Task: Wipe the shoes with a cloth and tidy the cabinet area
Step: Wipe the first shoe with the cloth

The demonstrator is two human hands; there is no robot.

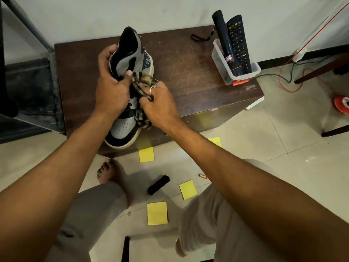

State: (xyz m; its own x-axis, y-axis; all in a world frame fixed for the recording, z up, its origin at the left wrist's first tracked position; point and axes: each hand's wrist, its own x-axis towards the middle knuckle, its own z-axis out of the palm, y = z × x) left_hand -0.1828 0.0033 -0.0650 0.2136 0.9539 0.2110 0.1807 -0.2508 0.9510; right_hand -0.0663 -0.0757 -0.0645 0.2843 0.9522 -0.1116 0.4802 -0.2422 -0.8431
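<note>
Dark wood-grain cabinet top (pixel 188 76), glossy floor tiles (pixel 264 138), soft striped cloth (pixel 140 80), perhaps leather shoe (pixel 124 127).

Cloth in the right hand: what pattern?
Tan cloth with dark tiger-like stripes; head view.

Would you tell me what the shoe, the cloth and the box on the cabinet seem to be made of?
The shoe: likely smooth leather or imitation, with perforated toe and rubbery sole. The cloth: soft woven fabric, striped and crumpled. The box: clear glossy plastic; the remote shows through its wall.

You have one shoe (pixel 123 127), one cloth (pixel 140 78), four yellow notes (pixel 146 154), one brush (pixel 158 184), one remote (pixel 238 42) and one clear tub (pixel 220 59).
</note>
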